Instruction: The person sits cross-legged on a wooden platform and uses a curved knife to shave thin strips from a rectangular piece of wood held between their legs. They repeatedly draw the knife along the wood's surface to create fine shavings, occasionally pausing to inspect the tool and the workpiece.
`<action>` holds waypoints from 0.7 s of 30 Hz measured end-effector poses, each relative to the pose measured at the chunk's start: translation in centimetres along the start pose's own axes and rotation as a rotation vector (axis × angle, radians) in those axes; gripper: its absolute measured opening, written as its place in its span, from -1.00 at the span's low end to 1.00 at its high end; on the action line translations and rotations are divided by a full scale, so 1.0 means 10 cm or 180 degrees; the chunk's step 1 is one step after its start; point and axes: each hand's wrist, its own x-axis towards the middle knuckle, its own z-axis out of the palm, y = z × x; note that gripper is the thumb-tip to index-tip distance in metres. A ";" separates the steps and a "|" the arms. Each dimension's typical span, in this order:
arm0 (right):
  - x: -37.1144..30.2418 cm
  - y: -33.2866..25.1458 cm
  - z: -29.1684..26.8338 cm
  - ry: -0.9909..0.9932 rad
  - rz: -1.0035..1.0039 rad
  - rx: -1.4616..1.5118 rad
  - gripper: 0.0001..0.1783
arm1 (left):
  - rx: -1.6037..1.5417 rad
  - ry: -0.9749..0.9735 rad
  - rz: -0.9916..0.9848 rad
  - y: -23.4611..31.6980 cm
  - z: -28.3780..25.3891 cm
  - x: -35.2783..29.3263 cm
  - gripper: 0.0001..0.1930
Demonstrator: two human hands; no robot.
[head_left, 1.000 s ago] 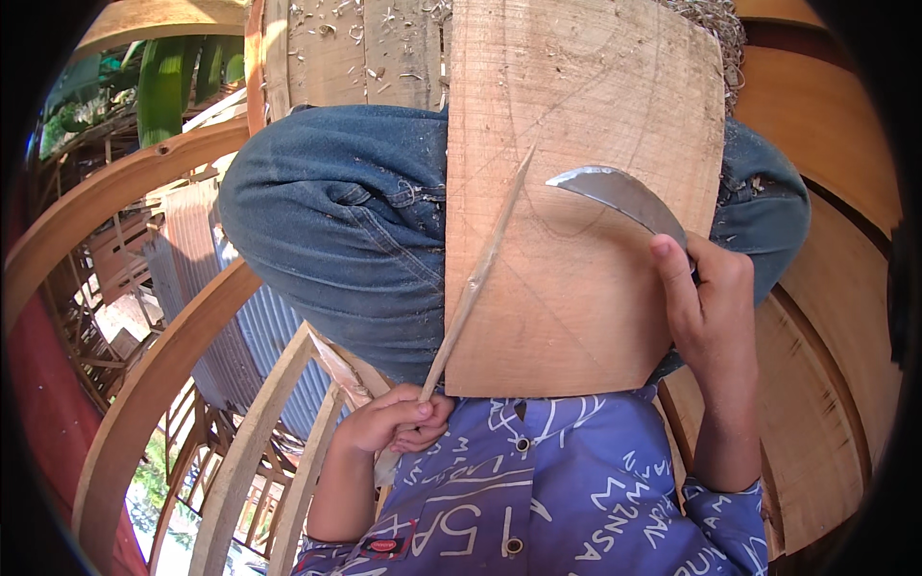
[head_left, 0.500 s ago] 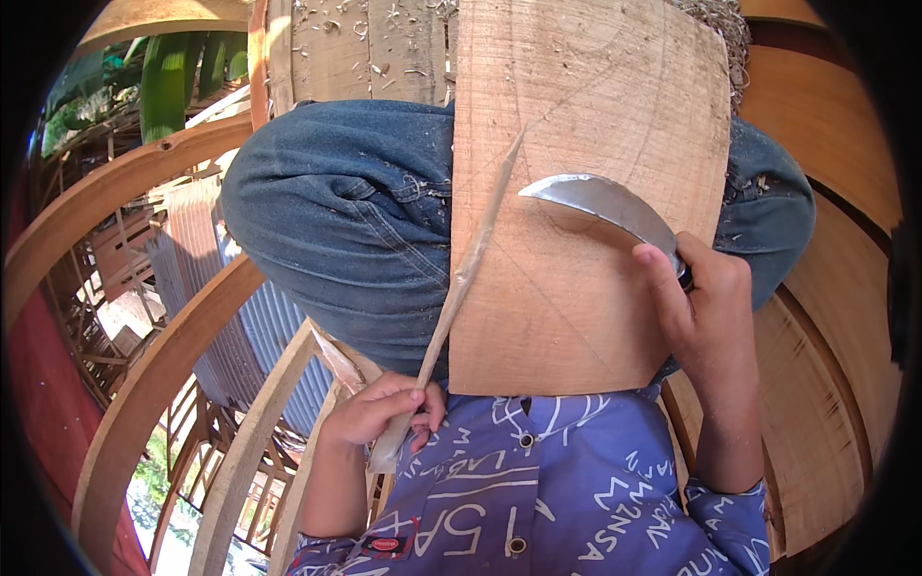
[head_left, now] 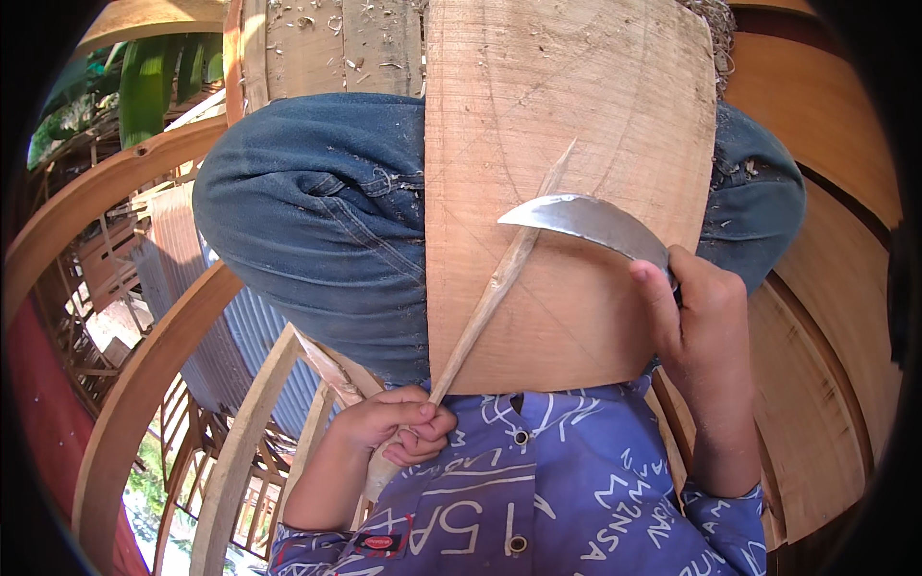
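My left hand (head_left: 403, 422) is closed around the lower part of a thin, pale wooden stick (head_left: 495, 288). The stick slants up to the right over the board, and its far end tapers to a point. A sickle-like knife with a curved steel blade (head_left: 600, 219) is in my right hand (head_left: 709, 312), thumb laid along the base of the blade. My fingers hide most of its handle. The blade passes over the stick below its pointed tip; whether they touch I cannot tell. Beneath both lies a wide wooden board (head_left: 567, 96) with faint pencil lines, across my lap.
My bent knees in blue jeans (head_left: 317, 221) flank the board. Wood shavings (head_left: 360, 72) litter the planks beyond. Curved wooden ribs (head_left: 163, 374) stand at the left, with corrugated sheets (head_left: 264, 336) behind them. Curved wooden planking (head_left: 816, 413) rises on the right.
The stick's tip has swung right across the board, so the stick now lies under the knife's blade. The knife has shifted slightly left and down. Both holds are unchanged.
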 end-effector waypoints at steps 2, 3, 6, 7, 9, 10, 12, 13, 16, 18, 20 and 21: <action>-0.06 -0.02 0.03 -0.0042 -0.0069 -0.0197 -0.48 | 0.0000 -0.0038 -0.0036 -0.01 0.00 0.01 -0.52; -0.08 -0.04 0.05 -0.0059 -0.0112 -0.0283 -0.49 | 0.0008 -0.0045 -0.0047 0.00 -0.01 0.01 -0.52; -0.12 -0.11 0.08 -0.0270 -0.0317 -0.0457 -0.52 | 0.0106 -0.0034 -0.0073 0.02 -0.01 0.02 -0.51; -0.13 -0.14 0.11 -0.0319 -0.0333 -0.0544 -0.52 | 0.0134 -0.0039 -0.0076 0.01 -0.01 0.03 -0.51; -0.14 -0.14 0.13 -0.0319 -0.0347 -0.0639 -0.51 | 0.0186 -0.0052 -0.0075 0.00 -0.02 0.03 -0.51; -0.15 -0.14 0.14 -0.0322 -0.0356 -0.0687 -0.51 | 0.0193 -0.0040 -0.0061 -0.01 -0.02 0.03 -0.51; -0.10 -0.11 0.13 -0.0229 -0.0385 -0.0780 -0.50 | 0.0210 -0.0012 -0.0031 -0.03 -0.02 0.03 -0.52; -0.08 -0.09 0.12 -0.0181 -0.0403 -0.0825 -0.49 | 0.0267 0.0032 -0.0036 -0.03 -0.01 0.03 -0.52; -0.05 -0.07 0.12 -0.0135 -0.0441 -0.1003 -0.48 | 0.0444 0.0151 -0.0022 -0.01 0.04 0.04 -0.52; -0.05 -0.07 0.14 -0.0057 -0.0399 -0.0960 -0.47 | 0.0571 0.0216 0.0022 0.00 0.06 0.05 -0.51; -0.05 -0.07 0.15 0.0007 -0.0368 -0.0960 -0.47 | 0.0637 0.0230 0.0050 0.00 0.07 0.06 -0.51; -0.05 -0.07 0.15 0.0037 -0.0351 -0.0983 -0.47 | 0.0675 0.0236 0.0057 0.00 0.07 0.06 -0.51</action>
